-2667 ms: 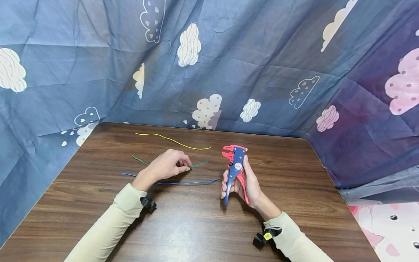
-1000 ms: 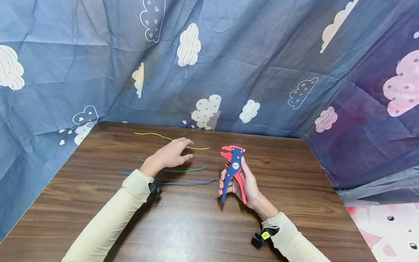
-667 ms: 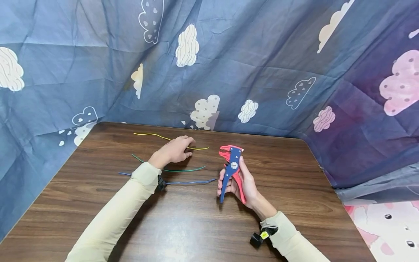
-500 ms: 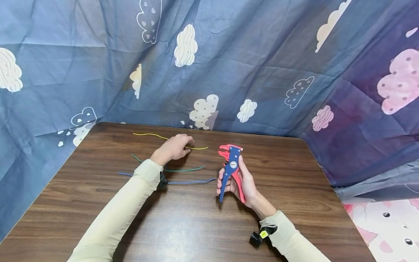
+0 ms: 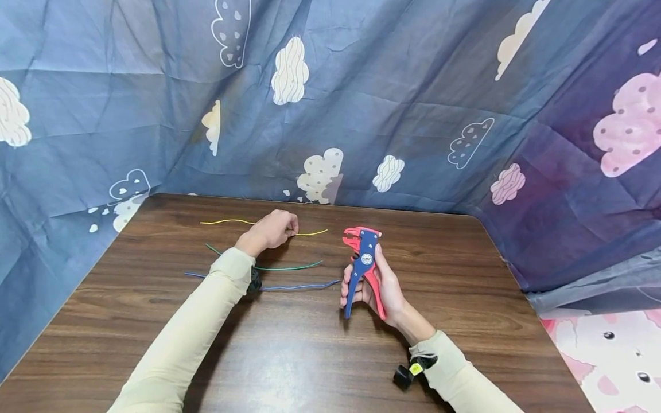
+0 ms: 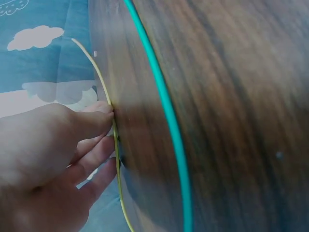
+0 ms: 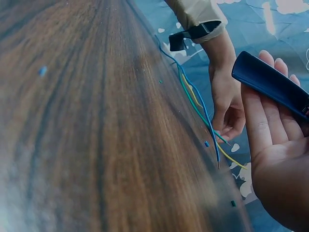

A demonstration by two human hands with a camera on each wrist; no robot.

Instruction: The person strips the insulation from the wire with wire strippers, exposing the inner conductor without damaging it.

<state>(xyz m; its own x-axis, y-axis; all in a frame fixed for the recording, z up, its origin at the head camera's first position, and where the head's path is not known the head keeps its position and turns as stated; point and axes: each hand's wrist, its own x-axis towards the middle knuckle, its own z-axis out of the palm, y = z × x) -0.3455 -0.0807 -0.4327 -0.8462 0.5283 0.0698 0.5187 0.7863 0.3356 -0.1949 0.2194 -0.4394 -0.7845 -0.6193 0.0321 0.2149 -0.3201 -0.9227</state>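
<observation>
My left hand (image 5: 271, 230) is at the back of the table, pinching a yellow wire (image 5: 315, 232) between thumb and fingers. In the left wrist view the yellow wire (image 6: 119, 179) runs past the fingertips in a long curve. Nearer to me lie a green wire (image 5: 291, 268) and a blue wire (image 5: 302, 288), both partly hidden by the left wrist and sleeve. My right hand (image 5: 391, 289) holds a red and blue wire stripper (image 5: 367, 259) upright, handles spread, head pointing away. Only its dark handle (image 7: 270, 79) shows in the right wrist view, across the fingers.
Tiny blue scraps (image 7: 206, 143) and a green scrap (image 7: 233, 203) lie on the wooden table (image 5: 454, 287). A blue cloud-patterned curtain (image 5: 248, 155) hangs behind the table's back edge and along its sides.
My left hand has let go of the green wire, moved back to the yellow one and pinched it; its left end has shifted. The right hand keeps holding the wire stripper nearly in place.
</observation>
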